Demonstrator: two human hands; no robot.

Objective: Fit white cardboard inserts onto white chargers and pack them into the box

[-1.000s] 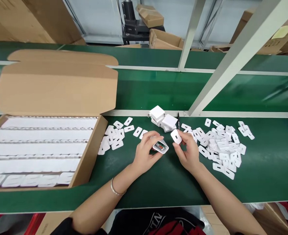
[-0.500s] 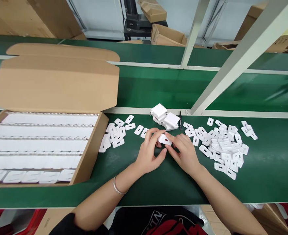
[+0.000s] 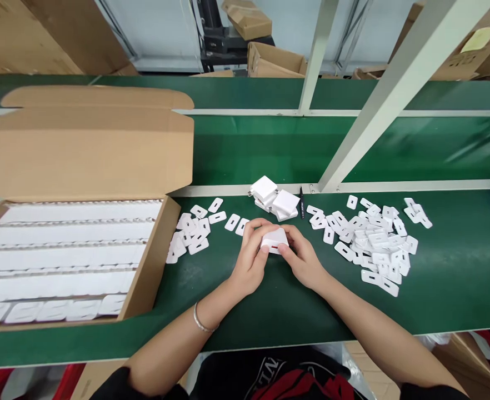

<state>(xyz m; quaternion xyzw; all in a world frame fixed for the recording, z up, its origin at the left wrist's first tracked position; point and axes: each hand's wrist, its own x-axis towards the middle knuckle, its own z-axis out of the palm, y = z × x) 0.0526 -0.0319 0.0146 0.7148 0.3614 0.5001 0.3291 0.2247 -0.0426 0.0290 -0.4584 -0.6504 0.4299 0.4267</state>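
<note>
The left grip (image 3: 248, 262) and right grip (image 3: 306, 262) are both closed around one white casing (image 3: 275, 236), which sits between them, its near end with a spot of red under the thumbs. Just beyond lie stacked white blocks (image 3: 285, 202) and a black pen (image 3: 301, 203). Slotted plates (image 3: 376, 239) lie heaped to the right of the grips; to their left are fewer slotted pieces (image 3: 195, 229), then an open carton (image 3: 155, 264), all on the green surface (image 3: 286, 319).

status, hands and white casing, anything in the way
Left hand, right hand both gripping white casing. Red slot showing between thumbs. Nothing seen blocking; loose plates either side.
</note>
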